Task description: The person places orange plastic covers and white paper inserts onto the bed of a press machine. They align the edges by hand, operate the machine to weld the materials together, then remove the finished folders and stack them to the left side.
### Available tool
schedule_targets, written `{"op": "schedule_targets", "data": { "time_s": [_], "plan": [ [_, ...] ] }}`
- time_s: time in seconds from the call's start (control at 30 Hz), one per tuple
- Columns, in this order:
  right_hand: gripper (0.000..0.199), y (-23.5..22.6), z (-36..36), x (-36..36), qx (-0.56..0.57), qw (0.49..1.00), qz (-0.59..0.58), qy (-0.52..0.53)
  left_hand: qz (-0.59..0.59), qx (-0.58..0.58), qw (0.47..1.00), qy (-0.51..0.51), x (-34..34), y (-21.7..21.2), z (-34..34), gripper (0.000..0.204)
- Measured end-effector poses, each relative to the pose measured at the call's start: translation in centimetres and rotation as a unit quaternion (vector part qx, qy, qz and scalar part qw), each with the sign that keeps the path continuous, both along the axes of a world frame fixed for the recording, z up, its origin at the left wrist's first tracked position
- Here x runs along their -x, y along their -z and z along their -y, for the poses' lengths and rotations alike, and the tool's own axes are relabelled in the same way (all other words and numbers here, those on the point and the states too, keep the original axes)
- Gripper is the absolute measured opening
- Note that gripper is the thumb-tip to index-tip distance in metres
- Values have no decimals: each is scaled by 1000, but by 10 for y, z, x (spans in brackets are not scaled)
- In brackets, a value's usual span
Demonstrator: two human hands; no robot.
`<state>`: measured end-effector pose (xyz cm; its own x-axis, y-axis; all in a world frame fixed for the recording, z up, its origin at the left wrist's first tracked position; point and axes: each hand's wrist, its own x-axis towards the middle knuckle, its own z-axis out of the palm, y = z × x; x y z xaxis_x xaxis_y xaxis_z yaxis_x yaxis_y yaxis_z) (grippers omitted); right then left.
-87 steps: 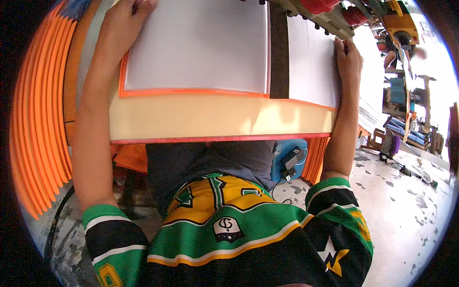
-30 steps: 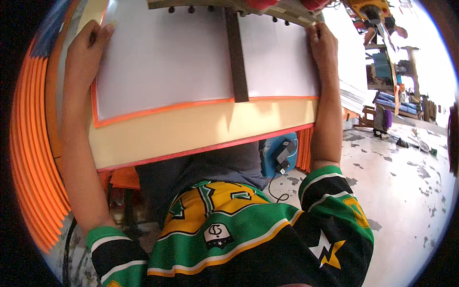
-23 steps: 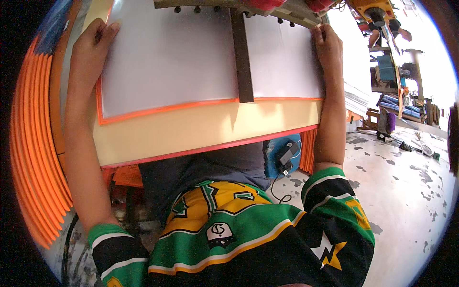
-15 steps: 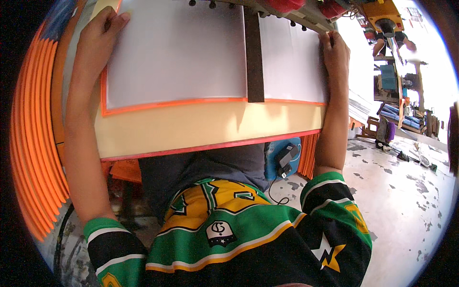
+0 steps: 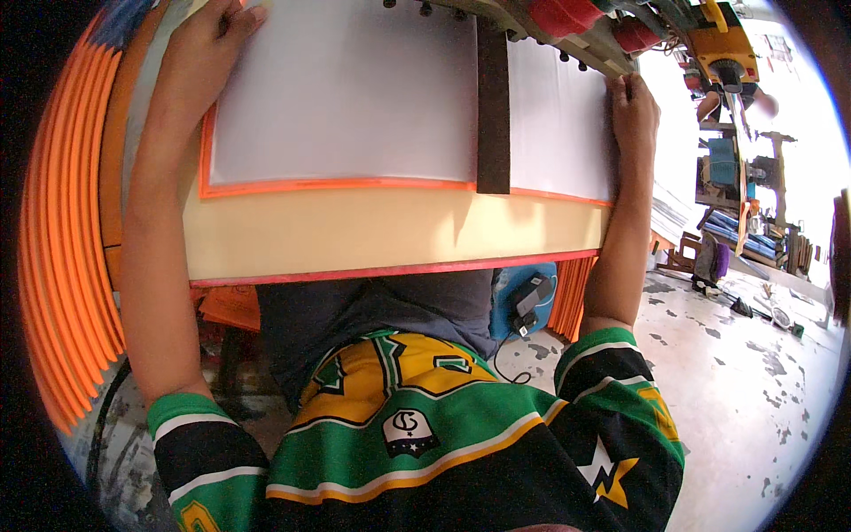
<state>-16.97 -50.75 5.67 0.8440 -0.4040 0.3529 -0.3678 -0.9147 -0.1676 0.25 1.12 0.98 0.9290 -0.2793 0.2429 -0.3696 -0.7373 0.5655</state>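
Observation:
A wide white sheet (image 5: 346, 106) with a thin orange border (image 5: 337, 185) lies on a cream board (image 5: 372, 235) with a red front edge. Over it runs a dark strip (image 5: 494, 106), front to back, whose near end reaches past the orange border onto the board. My left hand (image 5: 208, 40) is closed in a pinch at the sheet's far left edge, thumb on top. At the far right edge my right hand (image 5: 635, 106) is closed with fingers curled on the sheet's side; its fingertips are partly hidden.
A metal machine bar with black knobs (image 5: 425, 9) and red parts (image 5: 567, 16) crosses just beyond the sheet. Stacked orange panels (image 5: 71, 230) stand at left. Below right are a blue object (image 5: 505, 297) and a black adapter (image 5: 534, 293). Another person (image 5: 709, 105) is far right.
The view has turned slightly, so the sheet, strip and machine appear a little further right. Both hands keep their places at the sheet's edges.

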Motion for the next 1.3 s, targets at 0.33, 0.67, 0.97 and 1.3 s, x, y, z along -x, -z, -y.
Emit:
{"op": "schedule_targets", "data": {
  "time_s": [0.33,0.67,0.97,1.3],
  "plan": [
    [39,-5,-5,3,-42,999,-14,6,9,13,1000,7,2,-2,0,48],
    [39,-5,-7,2,-41,999,-19,16,12,1,1000,7,2,-3,0,48],
    [39,1,3,3,-8,1000,-15,3,3,19,1000,16,3,2,2,47],
    [34,3,-4,-1,21,1000,1,-8,-13,35,999,23,-1,2,-2,44]
  ]
}}
